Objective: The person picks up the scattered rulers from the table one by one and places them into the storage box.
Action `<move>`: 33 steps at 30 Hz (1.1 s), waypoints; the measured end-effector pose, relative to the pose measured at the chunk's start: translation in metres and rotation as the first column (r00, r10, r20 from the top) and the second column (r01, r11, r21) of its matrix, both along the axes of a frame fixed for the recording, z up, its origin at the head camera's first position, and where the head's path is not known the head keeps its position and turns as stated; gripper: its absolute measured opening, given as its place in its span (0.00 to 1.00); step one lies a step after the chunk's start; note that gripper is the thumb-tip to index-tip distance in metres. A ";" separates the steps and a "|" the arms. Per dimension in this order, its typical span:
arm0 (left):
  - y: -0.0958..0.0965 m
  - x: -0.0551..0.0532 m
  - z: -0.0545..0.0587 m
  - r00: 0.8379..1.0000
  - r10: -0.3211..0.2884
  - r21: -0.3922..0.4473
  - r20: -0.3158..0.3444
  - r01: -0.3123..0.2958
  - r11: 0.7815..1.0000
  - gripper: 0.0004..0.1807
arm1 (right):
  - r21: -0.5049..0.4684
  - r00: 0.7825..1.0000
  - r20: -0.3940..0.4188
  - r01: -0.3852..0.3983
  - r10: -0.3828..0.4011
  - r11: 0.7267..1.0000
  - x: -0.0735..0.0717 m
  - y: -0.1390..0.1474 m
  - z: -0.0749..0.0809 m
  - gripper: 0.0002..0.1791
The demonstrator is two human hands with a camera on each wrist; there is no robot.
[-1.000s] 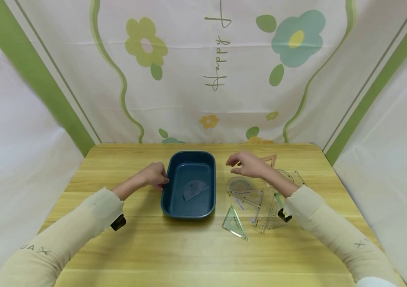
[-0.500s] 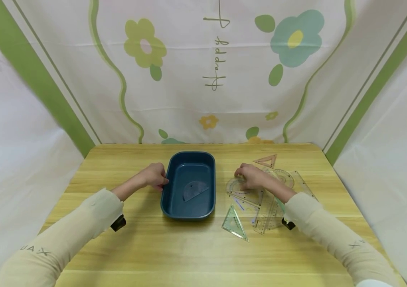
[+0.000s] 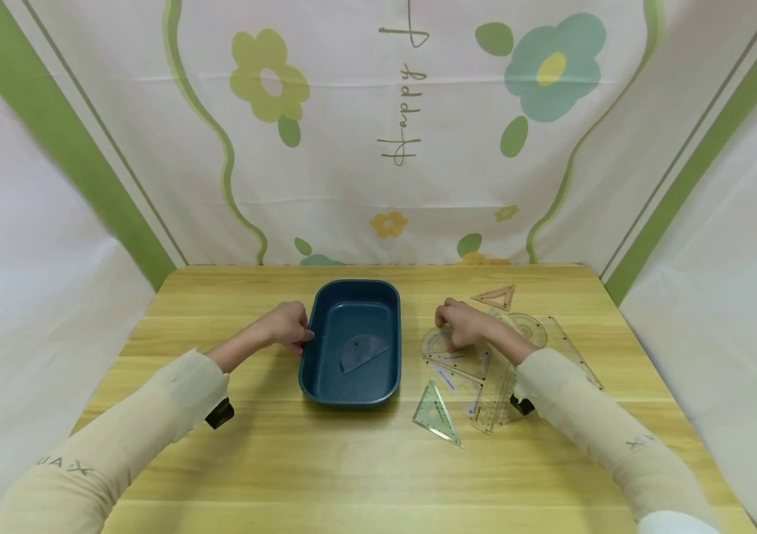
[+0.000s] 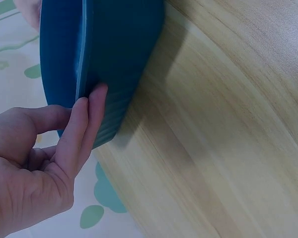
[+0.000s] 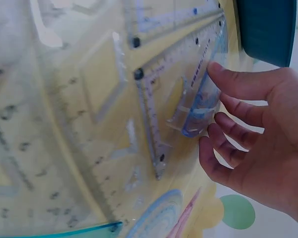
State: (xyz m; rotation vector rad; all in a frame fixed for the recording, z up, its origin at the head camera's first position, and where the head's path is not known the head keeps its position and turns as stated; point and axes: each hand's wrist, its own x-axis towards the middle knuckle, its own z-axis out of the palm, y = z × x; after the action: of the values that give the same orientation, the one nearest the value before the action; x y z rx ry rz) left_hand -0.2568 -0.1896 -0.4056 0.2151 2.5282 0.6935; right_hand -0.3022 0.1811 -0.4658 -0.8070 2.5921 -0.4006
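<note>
My left hand (image 3: 290, 324) grips the left wall of a dark blue rectangular plastic bin (image 3: 352, 319), thumb inside the rim and fingers against the outer side in the left wrist view. Inside it lies a clear half-round protractor (image 3: 366, 354). To the right of the bin, my right hand (image 3: 464, 323) holds another clear protractor (image 5: 202, 111) by its edge, with the thumb at one end and curled fingers along the curve. That protractor overlaps a clear set square (image 5: 156, 91) on the table.
Several clear rulers and set squares lie overlapping under the right forearm. A green set square (image 3: 435, 417) lies nearest me, and an orange one (image 3: 499, 297) lies toward the back. A round-windowed protractor piece (image 3: 529, 329) sits beyond the right wrist. A printed cloth hangs behind the wooden table (image 3: 365, 475).
My right hand has come down and slightly right, from above the table onto the protractor in the pile. The left hand and the bin have stayed in place.
</note>
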 end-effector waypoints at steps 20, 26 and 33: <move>-0.001 0.001 -0.001 0.999 -0.029 0.007 -0.022 0.029 1.000 0.24 | -0.149 0.993 0.082 -0.076 0.089 0.986 -0.012 0.009 0.006 0.14; -0.001 0.002 0.001 0.999 -0.035 0.002 -0.020 0.035 0.999 0.27 | -0.244 0.996 0.093 0.018 0.005 0.970 -0.009 0.019 0.014 0.13; 0.000 0.004 0.002 1.000 -0.027 -0.009 -0.015 0.027 1.000 0.27 | -0.303 0.996 0.085 0.028 -0.003 0.952 -0.003 0.025 0.021 0.07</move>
State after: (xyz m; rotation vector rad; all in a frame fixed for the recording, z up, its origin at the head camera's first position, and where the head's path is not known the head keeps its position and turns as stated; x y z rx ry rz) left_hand -0.2531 -0.1900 -0.4031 0.2517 2.5373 0.6732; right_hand -0.3053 0.2060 -0.4450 -0.8487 2.4925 -0.8368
